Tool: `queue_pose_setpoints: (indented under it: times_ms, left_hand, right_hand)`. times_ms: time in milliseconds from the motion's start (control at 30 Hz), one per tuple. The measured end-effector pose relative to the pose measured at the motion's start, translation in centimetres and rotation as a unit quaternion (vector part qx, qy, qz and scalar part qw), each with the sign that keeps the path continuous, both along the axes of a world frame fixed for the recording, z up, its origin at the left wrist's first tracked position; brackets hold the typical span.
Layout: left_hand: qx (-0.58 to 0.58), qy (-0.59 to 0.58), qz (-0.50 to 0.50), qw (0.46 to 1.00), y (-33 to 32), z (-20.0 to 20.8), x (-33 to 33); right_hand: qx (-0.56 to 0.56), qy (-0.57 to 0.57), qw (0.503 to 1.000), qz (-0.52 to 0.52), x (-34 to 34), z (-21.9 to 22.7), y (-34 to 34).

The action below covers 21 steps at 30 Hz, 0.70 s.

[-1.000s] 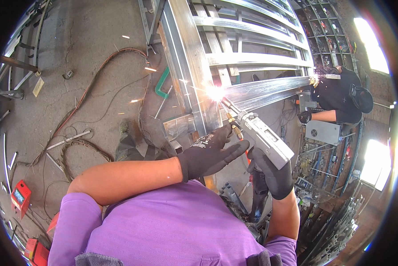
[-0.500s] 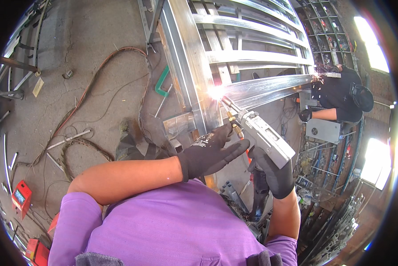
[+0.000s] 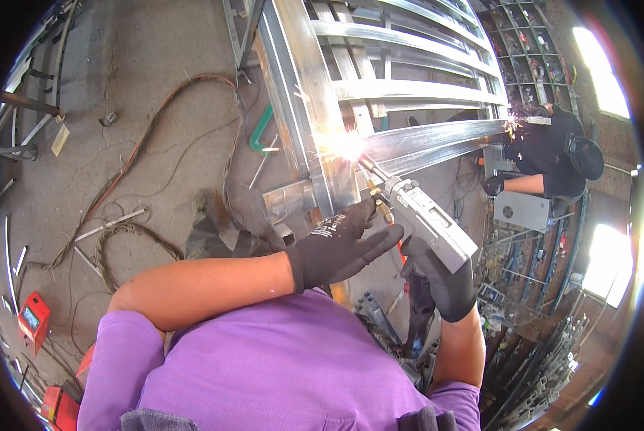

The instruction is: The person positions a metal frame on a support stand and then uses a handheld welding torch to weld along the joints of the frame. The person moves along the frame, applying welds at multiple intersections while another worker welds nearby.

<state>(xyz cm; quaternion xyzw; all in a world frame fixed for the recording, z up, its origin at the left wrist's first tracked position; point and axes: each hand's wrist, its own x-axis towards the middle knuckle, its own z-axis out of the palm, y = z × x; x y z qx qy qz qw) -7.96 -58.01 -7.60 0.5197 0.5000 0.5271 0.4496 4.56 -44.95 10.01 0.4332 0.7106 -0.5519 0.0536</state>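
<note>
A silver, boxy handheld welding gun (image 3: 431,224) points up and left, its nozzle at a metal frame (image 3: 401,90) of shiny rectangular tubes. Bright light and sparks burst where the nozzle meets the joint between a long tube and a crosspiece. My right hand (image 3: 442,280), in a black glove, is closed round the gun's grip from beneath. Also black-gloved, my left hand (image 3: 340,244) reaches across to the brass fitting (image 3: 381,205) under the gun's front. Its fingers are curled against the fitting, thumb stretched toward the gun body; the fingertips are partly hidden.
Another person (image 3: 552,154) in dark clothes works at the frame's far right corner, throwing sparks. A green clamp (image 3: 262,129) sits left of the frame. Hoses (image 3: 144,136) snake over the concrete floor. Red machines (image 3: 34,318) stand lower left; metal stock (image 3: 537,381) lies lower right.
The glare at the joint has spread, with more sparks flying left. The gun and both my hands have hardly moved. The other person's sparks have changed shape.
</note>
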Motion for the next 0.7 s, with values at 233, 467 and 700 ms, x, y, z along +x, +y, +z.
queue_pose_setpoints:
  times_ms: [233, 467, 700]
  left_hand:
    - [0.074, 0.19, 0.064, 0.977, -0.3, -1.8, 1.1]
    - [-0.012, -0.022, 0.005, 1.0, 0.4, -1.0, 0.6]
    - [-0.08, -0.107, 0.008, 0.991, 0.1, 1.1, -0.3]
  right_hand:
    - [-0.018, -0.011, 1.0, -0.016, 0.0, 0.1, 0.1]
    - [-0.01, 0.007, 1.0, -0.025, 0.0, -0.2, -0.2]
    - [0.007, -0.022, 0.999, -0.034, -1.3, 0.6, -0.9]
